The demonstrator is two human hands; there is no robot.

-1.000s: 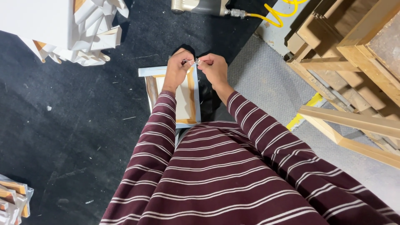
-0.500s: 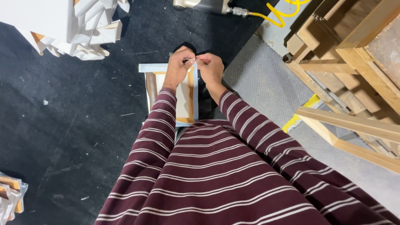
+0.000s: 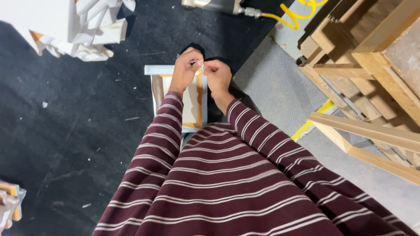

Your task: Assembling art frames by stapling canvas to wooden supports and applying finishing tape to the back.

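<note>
Hands meet above a small stretched canvas frame [image 3: 192, 102], seen from overhead. The left hand [image 3: 183, 70] and the right hand [image 3: 217, 76] are both curled, fingertips together, pinching a small pale scrap [image 3: 197, 64] between them at the frame's top right corner; what the scrap is made of is too small to tell. The frame lies flat on a black, paint-flecked floor [image 3: 78, 131], just ahead of the person. It is rectangular, with pale wooden bars and whitish cloth folded over its edges. Both forearms, in maroon sleeves with thin white stripes, cover its lower part.

One heap of folded white canvas pieces [image 3: 83, 30] sits at upper left, well apart from the frame. A second, smaller bundle [image 3: 9, 203] shows at the lower left edge. At the top, a metal tool [image 3: 212, 5] joins a coiled yellow hose [image 3: 293, 15]. To the right, grey matting [image 3: 271, 87] with a yellow stripe runs under a stack of rough, bare wooden frames [image 3: 367, 65].
</note>
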